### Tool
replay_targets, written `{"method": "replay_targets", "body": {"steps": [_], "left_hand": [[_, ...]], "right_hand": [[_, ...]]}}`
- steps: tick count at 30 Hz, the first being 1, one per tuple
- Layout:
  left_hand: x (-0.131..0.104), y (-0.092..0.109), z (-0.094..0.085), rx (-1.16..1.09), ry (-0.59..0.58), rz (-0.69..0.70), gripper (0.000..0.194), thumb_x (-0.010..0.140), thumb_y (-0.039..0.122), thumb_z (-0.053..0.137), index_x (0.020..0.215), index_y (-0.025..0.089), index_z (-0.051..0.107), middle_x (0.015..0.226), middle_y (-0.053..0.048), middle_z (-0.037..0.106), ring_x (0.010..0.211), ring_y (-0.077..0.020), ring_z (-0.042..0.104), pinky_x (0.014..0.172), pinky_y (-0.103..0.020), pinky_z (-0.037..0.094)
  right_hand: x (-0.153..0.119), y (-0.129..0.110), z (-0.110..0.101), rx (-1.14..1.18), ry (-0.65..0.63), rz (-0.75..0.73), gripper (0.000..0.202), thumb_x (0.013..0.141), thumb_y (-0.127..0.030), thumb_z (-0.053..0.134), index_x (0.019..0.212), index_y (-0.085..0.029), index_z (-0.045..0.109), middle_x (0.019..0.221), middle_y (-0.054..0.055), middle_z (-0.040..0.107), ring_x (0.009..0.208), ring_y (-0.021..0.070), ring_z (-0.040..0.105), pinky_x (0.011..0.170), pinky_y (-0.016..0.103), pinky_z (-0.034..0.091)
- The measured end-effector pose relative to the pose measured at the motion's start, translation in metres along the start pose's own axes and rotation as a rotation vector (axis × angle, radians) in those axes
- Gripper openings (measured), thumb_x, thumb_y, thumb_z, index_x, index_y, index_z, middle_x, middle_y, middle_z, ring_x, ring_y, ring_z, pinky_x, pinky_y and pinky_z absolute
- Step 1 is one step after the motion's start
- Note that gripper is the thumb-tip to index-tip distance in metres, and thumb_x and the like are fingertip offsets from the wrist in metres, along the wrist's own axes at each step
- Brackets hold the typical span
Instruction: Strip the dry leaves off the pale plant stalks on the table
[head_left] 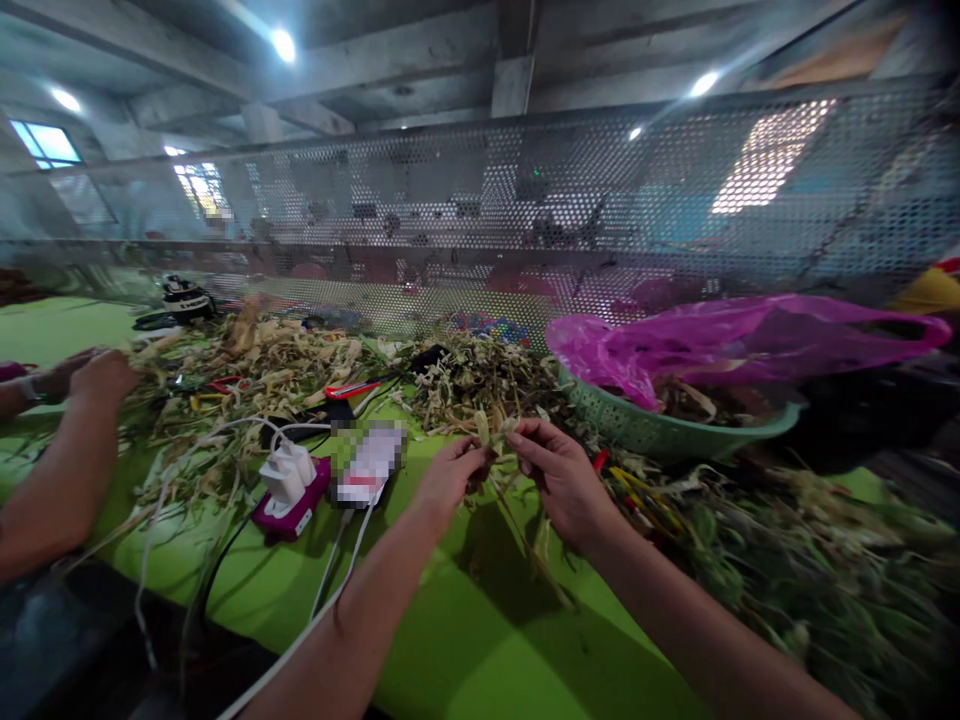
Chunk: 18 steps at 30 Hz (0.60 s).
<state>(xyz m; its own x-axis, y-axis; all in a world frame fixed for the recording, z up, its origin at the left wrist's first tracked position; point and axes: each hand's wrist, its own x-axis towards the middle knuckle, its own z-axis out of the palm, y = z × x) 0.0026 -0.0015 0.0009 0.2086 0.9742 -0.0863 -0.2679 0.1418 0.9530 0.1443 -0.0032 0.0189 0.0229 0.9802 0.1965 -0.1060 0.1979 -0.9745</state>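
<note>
Between my two hands, above the green table [465, 660], is a dried plant [493, 430] with pale leaves and thin stems hanging down. My left hand [454, 472] is closed around its stems, fingers curled. On the other side, my right hand [556, 478] pinches a pale leaf of the same plant between thumb and forefinger. Just behind both hands lies a heap of dried leaves [457, 385].
A green basket [675, 432] with a pink plastic bag [720, 340] stands back right, above leafy plants [787, 560]. Left are a purple power strip [294, 505], cables, a phone [371, 462], a red cutter [352, 389] and another person's hands [101, 375]. Perforated metal panels rise behind.
</note>
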Motion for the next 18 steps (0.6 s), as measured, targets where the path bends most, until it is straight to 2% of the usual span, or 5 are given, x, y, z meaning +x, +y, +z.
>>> {"method": "replay_targets", "body": {"steps": [5,8,12,15,18], "left_hand": [[0.004,-0.003,0.000,0.016,0.019,-0.007,0.018,0.067,0.028,0.064,0.078,0.018,0.055,0.062,0.005,0.047,0.052,-0.0068,0.039,0.051,-0.022,0.028],[0.007,-0.008,-0.001,0.073,0.029,0.097,0.020,0.068,0.025,0.065,0.080,0.018,0.050,0.063,0.006,0.046,0.054,-0.0067,0.039,0.053,-0.021,0.029],[0.005,-0.007,-0.002,0.181,0.029,0.219,0.023,0.067,0.019,0.065,0.082,0.018,0.047,0.066,0.006,0.045,0.060,-0.0080,0.040,0.056,-0.021,0.032],[-0.001,0.000,-0.002,0.176,0.003,0.180,0.016,0.070,0.015,0.057,0.083,0.018,0.047,0.069,0.004,0.046,0.062,-0.0086,0.041,0.057,-0.021,0.032],[-0.005,0.006,-0.003,0.167,-0.049,0.123,0.013,0.073,0.014,0.045,0.084,0.019,0.049,0.071,0.002,0.050,0.061,-0.0096,0.041,0.055,-0.022,0.030]], "right_hand": [[0.001,-0.001,-0.003,-0.111,-0.084,-0.088,0.026,0.069,-0.042,0.070,0.078,-0.020,0.060,0.071,-0.001,0.058,0.057,0.0105,0.046,0.050,0.022,0.038],[0.003,-0.001,-0.006,-0.203,-0.148,-0.126,0.022,0.071,-0.037,0.070,0.081,-0.019,0.063,0.071,-0.001,0.061,0.059,0.0121,0.051,0.053,0.024,0.041],[0.005,0.002,-0.008,-0.467,-0.174,-0.240,0.016,0.076,-0.033,0.065,0.085,-0.020,0.070,0.077,0.002,0.068,0.072,0.0174,0.060,0.066,0.029,0.046],[0.006,0.004,-0.011,-0.580,-0.129,-0.284,0.016,0.078,-0.033,0.063,0.086,-0.021,0.071,0.080,0.003,0.070,0.075,0.0187,0.062,0.069,0.030,0.046],[0.008,0.005,-0.014,-0.587,-0.109,-0.270,0.018,0.079,-0.034,0.062,0.086,-0.020,0.070,0.079,0.003,0.069,0.073,0.0186,0.062,0.068,0.030,0.047]]}}
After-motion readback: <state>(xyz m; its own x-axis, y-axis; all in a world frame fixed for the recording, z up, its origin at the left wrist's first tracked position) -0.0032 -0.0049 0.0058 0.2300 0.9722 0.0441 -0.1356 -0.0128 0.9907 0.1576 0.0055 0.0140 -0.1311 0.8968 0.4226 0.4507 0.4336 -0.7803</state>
